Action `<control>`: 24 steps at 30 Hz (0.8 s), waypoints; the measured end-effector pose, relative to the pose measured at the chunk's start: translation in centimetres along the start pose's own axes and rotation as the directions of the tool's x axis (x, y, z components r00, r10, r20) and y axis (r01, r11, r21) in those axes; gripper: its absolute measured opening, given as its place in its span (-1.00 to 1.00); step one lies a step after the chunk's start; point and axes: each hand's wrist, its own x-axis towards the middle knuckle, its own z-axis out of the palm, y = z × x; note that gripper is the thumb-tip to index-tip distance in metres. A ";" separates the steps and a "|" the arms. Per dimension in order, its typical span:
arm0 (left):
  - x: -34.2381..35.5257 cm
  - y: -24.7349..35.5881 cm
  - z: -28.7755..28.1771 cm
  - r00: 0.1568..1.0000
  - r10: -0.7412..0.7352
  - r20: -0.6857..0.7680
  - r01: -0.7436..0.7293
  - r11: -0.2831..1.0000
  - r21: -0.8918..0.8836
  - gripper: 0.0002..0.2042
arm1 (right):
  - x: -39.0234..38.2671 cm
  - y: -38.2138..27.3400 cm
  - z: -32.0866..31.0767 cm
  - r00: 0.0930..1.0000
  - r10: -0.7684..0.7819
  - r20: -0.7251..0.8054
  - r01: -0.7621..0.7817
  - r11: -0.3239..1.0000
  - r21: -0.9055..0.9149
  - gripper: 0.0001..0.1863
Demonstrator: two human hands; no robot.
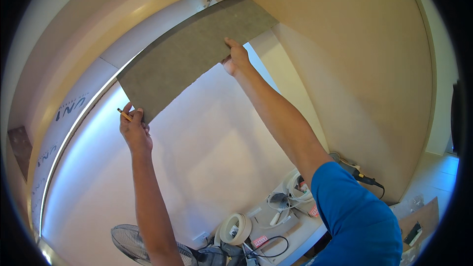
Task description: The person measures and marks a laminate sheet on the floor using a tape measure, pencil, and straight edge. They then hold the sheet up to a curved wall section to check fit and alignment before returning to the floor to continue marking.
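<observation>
A long grey-brown laminate sheet is raised overhead against the underside of a cabinet or shelf, its far right end close to a beige panel. My left hand pinches the sheet's near left corner. A short yellow pencil sits between the fingers of that same hand, its dark tip sticking out to the left. Along the sheet's lower edge, which looks slightly rough, my right hand grips with the thumb on the visible face; its other fingers are mostly hidden behind.
A lit strip runs along the shelf's back edge. Below are a counter, rolls of edging tape, a fan, cables and a corded power tool. A tall beige panel stands on the right.
</observation>
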 end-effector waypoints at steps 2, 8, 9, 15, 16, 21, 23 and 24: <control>1.3 0.6 0.2 1.000 0.023 0.002 -0.023 0.999 0.025 -0.56 | 0.8 0.0 0.1 1.000 0.003 0.012 -0.003 1.000 0.020 -0.64; 2.0 1.6 0.3 0.996 0.085 0.030 -0.087 0.994 0.070 -0.59 | 0.2 0.5 0.9 1.000 0.011 0.007 -0.011 0.997 0.077 -0.65; 2.1 1.5 0.6 0.997 0.079 0.024 -0.081 0.994 0.068 -0.60 | 0.7 -0.1 1.0 1.000 0.021 0.010 -0.021 0.997 0.073 -0.66; 2.3 1.1 0.5 0.996 0.079 0.031 -0.080 0.996 0.029 -0.60 | 0.5 0.5 1.0 0.999 0.040 -0.024 -0.038 0.994 0.105 -0.65; 2.3 1.1 0.6 0.997 0.074 0.024 -0.074 0.997 0.032 -0.60 | 0.5 0.6 0.8 0.999 0.041 -0.015 -0.039 0.993 0.114 -0.65; 2.8 0.6 0.6 0.997 0.065 0.034 -0.065 0.998 -0.006 -0.60 | 1.3 0.8 0.7 0.998 0.046 -0.033 -0.042 0.991 0.126 -0.63; 2.9 0.2 0.4 0.998 0.056 0.024 -0.055 0.998 -0.020 -0.60 | 1.5 1.1 0.4 0.998 0.049 -0.038 -0.044 0.991 0.124 -0.63; 2.9 0.3 0.4 0.998 0.058 0.022 -0.058 0.998 -0.023 -0.60 | 1.3 1.0 0.5 0.999 0.043 -0.032 -0.039 0.992 0.120 -0.63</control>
